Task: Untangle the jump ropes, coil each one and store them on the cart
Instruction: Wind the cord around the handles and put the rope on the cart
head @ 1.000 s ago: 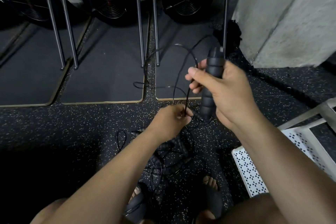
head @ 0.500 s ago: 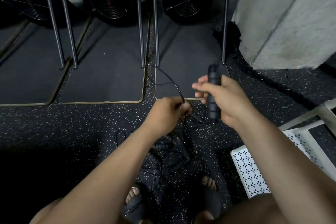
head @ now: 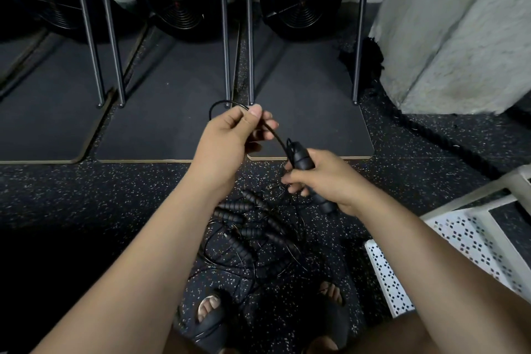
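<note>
Most jump ropes (head: 253,236) are still tangled on the floor (head: 115,195), lower centre (cart (head: 459,241) waits lower right). Right hand (head: 324,181) has dropped, clamped round one handle (head: 304,160). Left hand (head: 230,141) slid up centre-frame, pinching its cord (head: 276,135), so one rope's coming free.

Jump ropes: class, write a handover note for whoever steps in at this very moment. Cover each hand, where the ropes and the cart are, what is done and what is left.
Left hand: pinches the cord of one jump rope, held up above the floor.
Right hand: grips that rope's handle.
Tangled pile: other handles and cords lie on the floor in front of the feet.
Cart: white, at the right; no rope shows on the part in view.
Done: one rope is in hand, not yet coiled.
Left: free it, coil it, store it on the cart, then do the rest.
</note>
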